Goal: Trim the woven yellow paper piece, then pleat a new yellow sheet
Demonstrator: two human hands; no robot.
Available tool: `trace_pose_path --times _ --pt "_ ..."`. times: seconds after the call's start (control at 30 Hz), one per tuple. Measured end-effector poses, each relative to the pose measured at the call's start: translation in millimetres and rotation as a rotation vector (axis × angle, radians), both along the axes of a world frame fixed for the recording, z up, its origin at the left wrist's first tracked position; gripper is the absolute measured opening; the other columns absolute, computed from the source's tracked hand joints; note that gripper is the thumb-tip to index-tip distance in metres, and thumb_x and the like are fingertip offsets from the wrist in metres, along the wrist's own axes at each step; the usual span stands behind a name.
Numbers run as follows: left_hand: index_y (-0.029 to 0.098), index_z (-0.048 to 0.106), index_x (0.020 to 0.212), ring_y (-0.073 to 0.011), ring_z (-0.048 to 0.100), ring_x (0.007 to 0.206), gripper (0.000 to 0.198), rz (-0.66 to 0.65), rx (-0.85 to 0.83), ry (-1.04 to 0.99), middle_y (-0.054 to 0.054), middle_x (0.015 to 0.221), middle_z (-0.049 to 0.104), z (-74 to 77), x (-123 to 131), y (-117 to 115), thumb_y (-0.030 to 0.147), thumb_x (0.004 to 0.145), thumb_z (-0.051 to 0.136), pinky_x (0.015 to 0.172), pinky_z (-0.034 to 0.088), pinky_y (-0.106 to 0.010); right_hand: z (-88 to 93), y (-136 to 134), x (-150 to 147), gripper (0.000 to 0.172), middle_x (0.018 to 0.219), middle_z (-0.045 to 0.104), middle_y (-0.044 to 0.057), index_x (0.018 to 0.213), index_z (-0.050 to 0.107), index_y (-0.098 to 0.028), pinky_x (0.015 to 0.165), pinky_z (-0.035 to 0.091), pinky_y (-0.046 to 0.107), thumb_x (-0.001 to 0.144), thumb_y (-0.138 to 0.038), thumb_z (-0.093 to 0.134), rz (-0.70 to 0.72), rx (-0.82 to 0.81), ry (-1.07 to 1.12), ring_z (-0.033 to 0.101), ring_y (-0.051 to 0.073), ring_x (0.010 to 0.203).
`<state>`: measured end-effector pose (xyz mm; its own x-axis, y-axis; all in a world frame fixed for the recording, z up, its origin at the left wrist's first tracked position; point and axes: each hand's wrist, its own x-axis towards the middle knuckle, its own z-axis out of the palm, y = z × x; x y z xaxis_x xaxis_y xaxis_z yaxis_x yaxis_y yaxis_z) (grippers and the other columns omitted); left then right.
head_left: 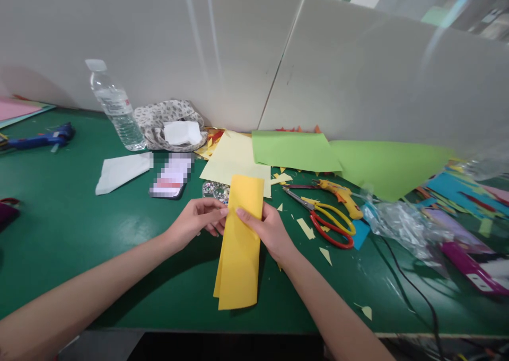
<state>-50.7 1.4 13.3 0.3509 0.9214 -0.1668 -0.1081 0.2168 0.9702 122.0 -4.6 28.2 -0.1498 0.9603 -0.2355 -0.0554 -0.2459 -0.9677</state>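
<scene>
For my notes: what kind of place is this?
Probably a craft workbench: left hand and right hand hold yellow paper over a green table, beside scissors, a glue gun and coloured sheets.

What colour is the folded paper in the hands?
Yellow: the folded paper, held by both hands, shows best in the head view.

Phone (172, 178), screen blurred out, unreadable; dark red item (6, 211) and pink sheets (16, 109), each cut off by the left edge; purple case (473, 268), cut off at the right edge; right hand (272, 232), fingers hidden behind the yellow paper (238, 260) it pinches.
</scene>
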Motion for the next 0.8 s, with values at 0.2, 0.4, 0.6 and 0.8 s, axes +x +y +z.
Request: trace_pose_path --times 0.2,0.4,0.6,0.8 --pt "0.015 0.062 0.077 -0.0085 0.060 0.053 0.019 0.070 -0.042 -0.060 0.001 0.060 0.062 -3.1 -0.5 2.3 0.030 0.070 0.069 0.051 0.047 -0.017 -3.3 -0.8 -0.7 0.038 0.090 0.070 0.006 0.091 0.063 -0.017 0.068 0.054 0.032 0.061 -0.037 0.075 0.085 -0.013 0.036 0.067 0.022 0.078" --pt "0.015 0.063 0.073 -0.0095 0.061 0.053 0.018 0.097 0.034 0.051 -0.001 0.061 0.065 -3.0 0.0 2.7 0.032 0.070 0.068 0.051 0.048 -0.018 -2.8 -1.6 -0.3 0.041 0.091 0.070 0.007 0.094 0.061 -0.017 0.064 0.054 0.032 0.061 -0.038 0.074 0.073 -0.010 0.006 0.067 0.022 0.076" --pt "0.015 0.064 0.073 -0.0110 0.063 0.056 0.018 0.107 0.063 0.119 -0.002 0.063 0.066 -2.5 0.7 1.8 0.033 0.070 0.067 0.051 0.048 -0.018 -6.5 -0.6 1.2 0.043 0.094 0.068 0.008 0.097 0.058 -0.018 0.065 0.054 0.031 0.062 -0.036 0.074 0.073 -0.004 -0.043 0.067 0.022 0.079" --pt "0.016 0.065 0.076 -0.0107 0.063 0.056 0.019 0.052 0.033 0.032 -0.001 0.063 0.066 -7.0 -1.8 4.6 0.034 0.070 0.068 0.053 0.050 -0.019 -10.0 -0.1 1.5 0.044 0.094 0.069 0.008 0.098 0.059 -0.018 0.068 0.055 0.034 0.061 -0.035 0.075 0.085 0.014 0.003 0.067 0.023 0.080"
